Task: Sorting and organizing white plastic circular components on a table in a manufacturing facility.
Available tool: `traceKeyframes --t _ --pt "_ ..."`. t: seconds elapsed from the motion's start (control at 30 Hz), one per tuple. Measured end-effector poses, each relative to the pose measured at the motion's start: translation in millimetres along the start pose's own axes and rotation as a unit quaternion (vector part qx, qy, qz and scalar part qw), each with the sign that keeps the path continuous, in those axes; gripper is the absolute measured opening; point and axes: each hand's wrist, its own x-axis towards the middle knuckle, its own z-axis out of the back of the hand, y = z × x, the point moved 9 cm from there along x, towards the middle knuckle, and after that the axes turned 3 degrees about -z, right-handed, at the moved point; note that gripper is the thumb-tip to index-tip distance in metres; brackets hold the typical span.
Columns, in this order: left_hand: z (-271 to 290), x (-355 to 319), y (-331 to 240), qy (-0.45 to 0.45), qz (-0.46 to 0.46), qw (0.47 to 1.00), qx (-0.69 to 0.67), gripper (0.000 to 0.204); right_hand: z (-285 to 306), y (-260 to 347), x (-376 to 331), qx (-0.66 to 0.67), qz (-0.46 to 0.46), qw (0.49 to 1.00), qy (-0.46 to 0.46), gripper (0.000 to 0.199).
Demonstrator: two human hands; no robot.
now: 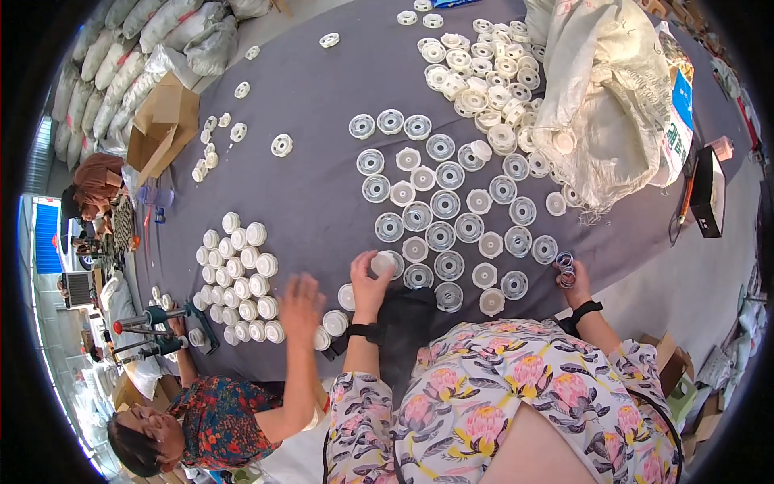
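Observation:
My left hand (369, 284) is closed, its fingertips pinching a white round plastic cap (382, 263) over the near left end of rows of discs. My right hand (575, 289) is closed around several thin shiny wire rings or coils (566, 269) at the near right of the rows. Between the hands lie silvery-rimmed round discs (449, 265), mixed with plain white scalloped caps (485, 275). Just left of my left hand, a white round piece (347, 297) lies on the dark grey cloth (314, 194).
A co-worker's blurred hand (302, 305) reaches beside grouped white round pieces (242, 278). White plastic rings (500, 73) are heaped at the far right beside a woven sack (601, 113). A hand press (153, 331) and an open cardboard box (164, 125) are at left; a black box (708, 192) is at right.

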Motion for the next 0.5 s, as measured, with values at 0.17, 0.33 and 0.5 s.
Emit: traceKeyframes --t 0.17,0.33,0.5 --pt "0.1 -1.6 -23.3 0.021 -0.064 0.995 0.079 0.054 1.9 -0.2 2.7 -0.006 0.028 1.0 -0.014 0.029" --pt "10.0 -3.0 -39.8 -0.003 -0.023 0.995 0.098 0.055 4.5 -1.8 4.4 0.01 0.021 1.0 -0.007 0.027" --pt "22.6 8.6 -24.4 -0.044 0.014 0.995 0.089 0.053 2.3 0.2 2.4 -0.011 0.038 0.999 -0.025 0.028"
